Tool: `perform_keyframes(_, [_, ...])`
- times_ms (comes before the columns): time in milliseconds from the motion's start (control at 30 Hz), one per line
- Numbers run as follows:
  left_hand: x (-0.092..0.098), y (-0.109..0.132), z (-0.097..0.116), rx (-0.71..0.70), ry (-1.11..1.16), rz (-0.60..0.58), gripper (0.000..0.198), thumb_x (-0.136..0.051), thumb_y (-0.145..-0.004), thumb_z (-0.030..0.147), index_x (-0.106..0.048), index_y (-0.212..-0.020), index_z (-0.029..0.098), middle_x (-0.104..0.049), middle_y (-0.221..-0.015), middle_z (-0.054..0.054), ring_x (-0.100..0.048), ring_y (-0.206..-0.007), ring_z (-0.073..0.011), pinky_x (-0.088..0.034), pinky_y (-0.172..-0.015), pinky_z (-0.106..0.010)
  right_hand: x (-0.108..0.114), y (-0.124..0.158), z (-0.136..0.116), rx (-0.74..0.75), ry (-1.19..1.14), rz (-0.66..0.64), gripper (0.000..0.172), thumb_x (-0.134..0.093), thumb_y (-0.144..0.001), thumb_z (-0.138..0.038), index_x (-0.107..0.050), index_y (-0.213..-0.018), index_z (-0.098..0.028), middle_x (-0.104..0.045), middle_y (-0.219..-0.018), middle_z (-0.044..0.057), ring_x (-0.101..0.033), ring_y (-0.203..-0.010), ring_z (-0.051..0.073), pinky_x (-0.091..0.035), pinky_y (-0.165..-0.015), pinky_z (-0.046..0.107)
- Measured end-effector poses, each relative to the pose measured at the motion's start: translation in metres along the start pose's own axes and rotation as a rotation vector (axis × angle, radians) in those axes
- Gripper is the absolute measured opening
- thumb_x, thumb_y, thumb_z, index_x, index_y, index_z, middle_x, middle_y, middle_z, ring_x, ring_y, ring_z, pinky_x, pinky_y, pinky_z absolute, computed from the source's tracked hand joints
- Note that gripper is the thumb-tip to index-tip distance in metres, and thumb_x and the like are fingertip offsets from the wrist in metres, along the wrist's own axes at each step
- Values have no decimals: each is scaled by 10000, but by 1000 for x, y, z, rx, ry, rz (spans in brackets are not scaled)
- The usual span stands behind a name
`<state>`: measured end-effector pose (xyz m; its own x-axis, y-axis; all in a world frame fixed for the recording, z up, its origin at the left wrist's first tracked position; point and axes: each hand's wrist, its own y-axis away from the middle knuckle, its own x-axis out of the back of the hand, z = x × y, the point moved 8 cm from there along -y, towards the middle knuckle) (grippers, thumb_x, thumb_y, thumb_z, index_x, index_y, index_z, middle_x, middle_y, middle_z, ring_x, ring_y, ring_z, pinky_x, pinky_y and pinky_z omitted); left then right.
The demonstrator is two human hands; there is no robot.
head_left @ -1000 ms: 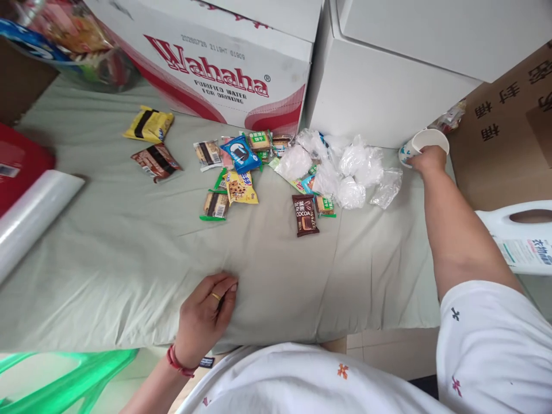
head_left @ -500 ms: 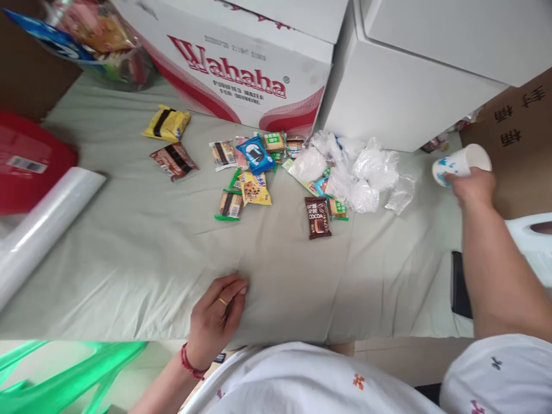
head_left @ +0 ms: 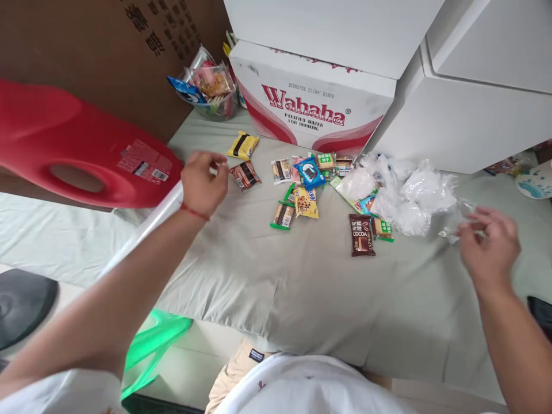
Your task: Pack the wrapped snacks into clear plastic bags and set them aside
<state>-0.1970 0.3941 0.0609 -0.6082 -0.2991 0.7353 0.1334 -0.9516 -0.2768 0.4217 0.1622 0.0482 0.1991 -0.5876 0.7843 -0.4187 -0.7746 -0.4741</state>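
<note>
On the left, my left hand [head_left: 204,183] hovers beside a brown snack packet [head_left: 245,175], its fingers loosely bent and parted with nothing in them. A yellow snack packet [head_left: 243,145] lies just beyond. My right hand [head_left: 490,247] is at the right, fingers bent and apart, its fingertips by the edge of a crumpled clear plastic bag [head_left: 451,231]; no grip on it shows. More crumpled plastic bags [head_left: 425,187] are heaped nearby. Between the hands lie a cocoa snack packet [head_left: 362,236], a blue packet [head_left: 309,173] and a yellow cookie packet [head_left: 306,202].
A Wahaha water carton [head_left: 310,103] stands behind the snacks, beside white boxes [head_left: 478,115]. A red jug [head_left: 99,149] and a plastic roll [head_left: 149,227] are at left, a clear tub of snacks [head_left: 219,106] behind. A paper cup [head_left: 537,183] rests at the far right.
My right hand has let go of the paper cup and moved left and nearer to the plastic bags. My left hand has risen from the table's front toward the brown packet. The view has shifted left.
</note>
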Motion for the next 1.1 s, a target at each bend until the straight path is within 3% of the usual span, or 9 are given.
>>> perform_keyframes(100, [-28,-86,-9,22,-64,-60,315,-721,-859,90,-654,-1166,119,-612,-1212,0,-508,-881,-97,-382,-1084,-306,7,74,-54,133,-2,-75,224,-627,-891,-339,-746,-1077,-379,-698,-1319,45,-737,-861,277,-627,-793,482])
perform_keyframes(200, [-49,-145,-11,19,-13,-77,687,-805,-786,61,-494,-1397,97,-528,-1442,17,-461,-1116,-63,-244,-1190,-260,16,118,-59,69,32,-123,208,-585,-917,-368,-752,-1035,-402,-713,-1287,26,-746,-913,303,-628,-783,506])
perform_keyframes(300, [-68,-175,-22,130,12,-105,689,-817,-792,70,-473,-1389,82,-508,-1465,38,-459,-1138,-25,-257,-1142,-187,18,138,-40,-10,55,-189,243,-536,-937,-391,-752,-993,-298,-735,-1215,73,-739,-976,307,-613,-842,505])
perform_keyframes(400, [-80,-181,-37,258,10,-98,551,-805,-800,70,-534,-1280,80,-478,-1452,48,-463,-1049,-8,-279,-1081,-152,18,144,-20,-93,16,-221,267,-534,-937,-410,-743,-995,-254,-759,-1094,73,-731,-987,292,-582,-926,498])
perform_keyframes(567, [-63,-149,-36,161,54,40,170,-691,-846,43,-594,-954,133,-555,-1189,56,-410,-956,-60,-314,-1024,-192,17,147,-13,-137,10,-159,245,-546,-926,-375,-741,-988,-241,-761,-1038,84,-727,-976,292,-572,-921,485])
perform_keyframes(667, [-46,-110,-23,29,43,29,151,-672,-857,77,-570,-815,180,-526,-1012,40,-433,-940,-95,-346,-1017,-238,17,147,-21,-86,38,-116,244,-521,-933,-339,-738,-972,-233,-761,-1015,89,-727,-976,284,-569,-937,470])
perform_keyframes(967, [35,33,40,-332,52,78,89,-645,-904,249,-719,-916,202,-683,-1013,-50,-626,-1003,-209,-491,-950,-357,16,152,-24,-62,3,-83,232,-512,-941,-296,-730,-986,-229,-753,-1018,81,-723,-962,255,-564,-910,421])
perform_keyframes(1033, [49,60,65,-388,145,78,105,-716,-868,312,-737,-909,217,-707,-991,-50,-644,-942,-203,-522,-889,-348,16,152,-23,-59,3,-78,237,-508,-944,-295,-731,-984,-226,-753,-1016,82,-722,-963,253,-563,-903,415])
perform_keyframes(1100, [56,73,85,-306,399,75,165,-811,-799,322,-739,-901,214,-693,-929,-31,-615,-805,-161,-511,-736,-303,16,152,-23,-54,1,-72,243,-507,-946,-298,-734,-982,-221,-755,-1010,82,-721,-957,251,-561,-896,410])
